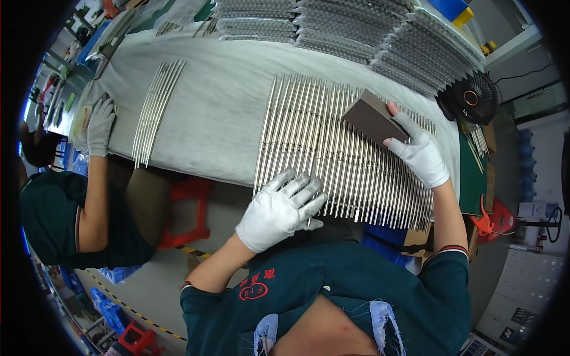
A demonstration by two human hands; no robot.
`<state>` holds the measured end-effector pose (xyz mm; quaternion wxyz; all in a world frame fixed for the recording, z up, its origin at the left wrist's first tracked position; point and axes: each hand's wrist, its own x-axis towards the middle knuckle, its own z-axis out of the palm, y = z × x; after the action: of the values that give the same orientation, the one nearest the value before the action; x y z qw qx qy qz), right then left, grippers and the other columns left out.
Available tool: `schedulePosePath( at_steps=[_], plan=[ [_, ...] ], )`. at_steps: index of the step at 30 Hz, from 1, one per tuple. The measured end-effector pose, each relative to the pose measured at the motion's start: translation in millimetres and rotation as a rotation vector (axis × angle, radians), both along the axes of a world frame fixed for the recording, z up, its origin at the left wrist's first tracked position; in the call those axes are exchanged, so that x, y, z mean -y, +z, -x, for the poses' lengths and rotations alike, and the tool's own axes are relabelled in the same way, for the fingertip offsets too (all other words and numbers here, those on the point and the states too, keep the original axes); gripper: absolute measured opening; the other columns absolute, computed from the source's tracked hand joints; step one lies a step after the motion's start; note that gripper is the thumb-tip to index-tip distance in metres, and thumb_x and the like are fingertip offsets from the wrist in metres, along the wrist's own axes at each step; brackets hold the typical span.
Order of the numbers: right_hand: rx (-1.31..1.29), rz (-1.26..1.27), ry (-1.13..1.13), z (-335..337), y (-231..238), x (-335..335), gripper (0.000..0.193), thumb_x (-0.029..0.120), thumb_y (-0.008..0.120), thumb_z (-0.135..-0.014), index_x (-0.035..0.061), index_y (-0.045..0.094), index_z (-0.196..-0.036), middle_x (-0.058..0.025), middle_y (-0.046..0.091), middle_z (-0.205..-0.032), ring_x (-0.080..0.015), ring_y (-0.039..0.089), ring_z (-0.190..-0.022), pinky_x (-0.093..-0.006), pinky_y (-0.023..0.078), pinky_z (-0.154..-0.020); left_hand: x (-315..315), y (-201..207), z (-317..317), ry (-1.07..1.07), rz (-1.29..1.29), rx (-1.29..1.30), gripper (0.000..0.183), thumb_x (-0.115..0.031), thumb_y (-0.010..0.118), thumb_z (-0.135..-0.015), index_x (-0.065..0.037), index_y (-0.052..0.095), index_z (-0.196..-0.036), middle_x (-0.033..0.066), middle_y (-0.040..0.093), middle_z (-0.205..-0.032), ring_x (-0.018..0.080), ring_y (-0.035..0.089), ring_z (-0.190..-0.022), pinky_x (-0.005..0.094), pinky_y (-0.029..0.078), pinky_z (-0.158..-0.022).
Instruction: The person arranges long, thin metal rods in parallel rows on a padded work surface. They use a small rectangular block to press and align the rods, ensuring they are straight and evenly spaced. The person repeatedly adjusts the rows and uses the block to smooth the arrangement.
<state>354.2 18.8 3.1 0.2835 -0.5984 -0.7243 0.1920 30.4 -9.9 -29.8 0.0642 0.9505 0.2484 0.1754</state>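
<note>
Many metal rods [332, 154]: they lie side by side in one wide row on the cloth-covered counter [219, 107], directly before the person.
Right hand [421, 155]: gloved, it grips the dark block [374, 117] between thumb and fingers, over the right half of the row; I cannot tell if block and rods touch.
Left hand [276, 207]: gloved, fingers a little spread, laid over the near ends at the row's left part.
Block angle: a flat face, level with the rods, should load them evenly.
Left-hand pressure: light and steady seems best, so rods do not roll or cross.
</note>
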Motion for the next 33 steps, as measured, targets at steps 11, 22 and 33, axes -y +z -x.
schedulePosePath(
  at_steps=[11,22,33],
  plan=[
    [-0.147,0.280,0.307,19.1,13.2,-44.1,0.062,0.011,0.071,-0.089,0.0278,0.055,-0.146,-0.0114,0.067,-0.133,-0.0281,0.067,-0.117,-0.0343,0.051,-0.106,0.7,-9.9,-5.3,-0.024,0.008,0.203,0.059,-0.048,0.078,-0.075,-0.009,0.065,-0.116,0.0154,0.066,-0.120,0.0300,0.068,-0.108,0.0455,0.053,-0.100],
    [-0.198,0.389,0.257,19.5,17.7,-51.8,0.061,0.001,0.068,-0.089,0.0241,0.057,-0.145,-0.0105,0.067,-0.134,-0.0268,0.063,-0.125,-0.0339,0.048,-0.110,3.1,-11.2,-6.3,0.002,0.009,0.202,0.057,-0.049,0.077,-0.075,-0.010,0.067,-0.116,0.0146,0.067,-0.118,0.0302,0.068,-0.108,0.0443,0.053,-0.100],
    [-0.130,0.384,0.191,-5.9,19.5,-34.1,0.059,0.003,0.071,-0.087,0.0117,0.058,-0.144,-0.0058,0.065,-0.139,-0.0200,0.060,-0.127,-0.0332,0.044,-0.111,3.8,-14.1,-6.1,0.032,-0.004,0.234,0.057,-0.051,0.076,-0.076,-0.011,0.067,-0.116,0.0131,0.068,-0.119,0.0284,0.069,-0.106,0.0430,0.053,-0.099]
  ],
)
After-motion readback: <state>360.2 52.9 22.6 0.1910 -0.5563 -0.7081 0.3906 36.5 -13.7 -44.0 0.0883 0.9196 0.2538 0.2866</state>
